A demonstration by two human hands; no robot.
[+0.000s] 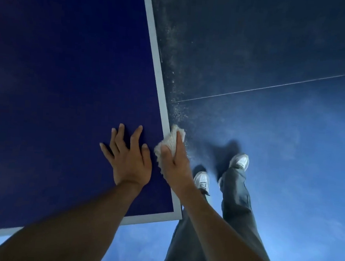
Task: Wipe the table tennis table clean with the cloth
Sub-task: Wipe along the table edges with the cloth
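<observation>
The dark blue table tennis table (59, 83) fills the left of the view, with a white line along its right and near edges. My left hand (128, 159) rests flat on the tabletop near the right edge, fingers spread. My right hand (174, 164) holds a crumpled off-white cloth (167, 143) against the table's right edge line; the forefinger lies along the cloth and the thumb presses on it. The other fingers are hidden beyond the edge.
The table's near right corner (177, 214) lies just below my right hand. Pale dust (175, 86) speckles the blue floor beside the table's right edge. My legs in grey trousers and white shoes (239, 160) stand right of the corner. A thin line (271, 87) crosses the floor.
</observation>
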